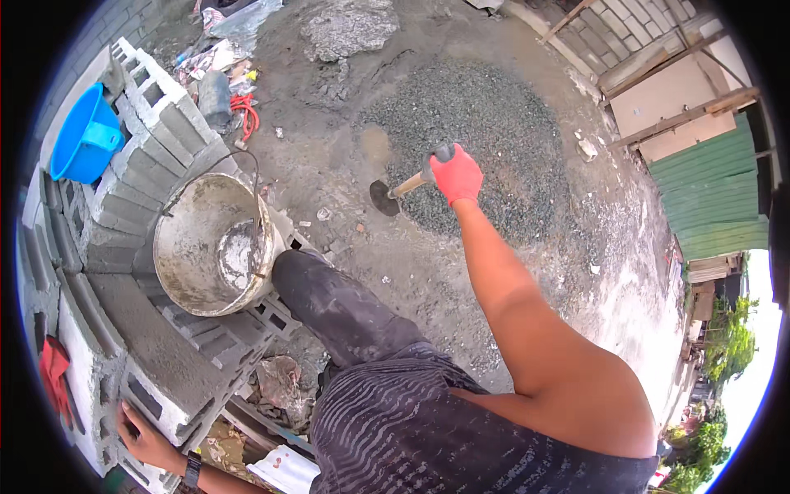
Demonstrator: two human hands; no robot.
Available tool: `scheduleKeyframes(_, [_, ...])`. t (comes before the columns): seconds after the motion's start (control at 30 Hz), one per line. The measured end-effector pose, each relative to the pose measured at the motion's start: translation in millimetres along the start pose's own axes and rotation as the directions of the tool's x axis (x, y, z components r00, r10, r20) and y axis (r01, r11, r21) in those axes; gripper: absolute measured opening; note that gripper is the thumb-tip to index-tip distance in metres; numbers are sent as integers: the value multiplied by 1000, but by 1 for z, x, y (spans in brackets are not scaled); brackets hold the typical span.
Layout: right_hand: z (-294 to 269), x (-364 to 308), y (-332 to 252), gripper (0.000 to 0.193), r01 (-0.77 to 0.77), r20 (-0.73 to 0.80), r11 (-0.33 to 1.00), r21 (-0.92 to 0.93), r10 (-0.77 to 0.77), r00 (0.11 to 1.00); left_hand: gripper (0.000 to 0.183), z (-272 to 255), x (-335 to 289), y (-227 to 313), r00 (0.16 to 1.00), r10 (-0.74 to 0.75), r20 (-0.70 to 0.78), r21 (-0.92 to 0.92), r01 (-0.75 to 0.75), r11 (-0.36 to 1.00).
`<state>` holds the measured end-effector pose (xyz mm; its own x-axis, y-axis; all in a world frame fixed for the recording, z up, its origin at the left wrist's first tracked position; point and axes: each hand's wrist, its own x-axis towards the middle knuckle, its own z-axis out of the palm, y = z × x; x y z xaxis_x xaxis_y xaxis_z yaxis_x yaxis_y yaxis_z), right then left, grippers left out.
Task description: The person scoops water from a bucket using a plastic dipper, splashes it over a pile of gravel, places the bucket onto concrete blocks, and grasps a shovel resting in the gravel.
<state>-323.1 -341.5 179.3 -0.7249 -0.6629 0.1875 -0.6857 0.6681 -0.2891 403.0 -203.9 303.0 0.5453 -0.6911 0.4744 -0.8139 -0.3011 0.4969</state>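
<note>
My right hand point(456, 174), in a red and grey work glove, is closed around the wooden handle of a shovel point(384, 198). Its dark rounded blade points down toward the wet ground at the left edge of a round heap of grey gravel point(481, 115). My bare left hand point(146, 442), with a dark watch at the wrist, rests on the stacked hollow concrete blocks point(156, 395) with fingers stretched out, holding nothing. Near it lies a red glove point(55, 375) on the blocks.
A cement-stained bucket point(177, 263) with a wire handle stands among the blocks, left of my leg. A blue plastic dipper point(82, 140) sits farther up the stack. Beyond are rubbish and a red hose point(247, 115). Green corrugated sheeting point(708, 189) borders the right side.
</note>
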Motion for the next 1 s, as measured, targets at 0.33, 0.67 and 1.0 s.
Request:
scheduleKeyframes(0.33, [-14, -12, -1, 44, -8, 72, 998, 64, 3, 997, 34, 2, 1, 10, 999, -25, -22, -42, 25, 999])
scheduleKeyframes(0.67, [4, -7, 7, 41, 36, -6, 999, 24, -36, 999, 33, 2, -1, 9, 999, -11, -40, -49, 9, 999])
scheduleKeyframes(1.0, [9, -5, 8, 48, 9, -21, 1000, -29, -9, 1000, 31, 7, -1, 10, 998, 19, -54, -101, -25, 995])
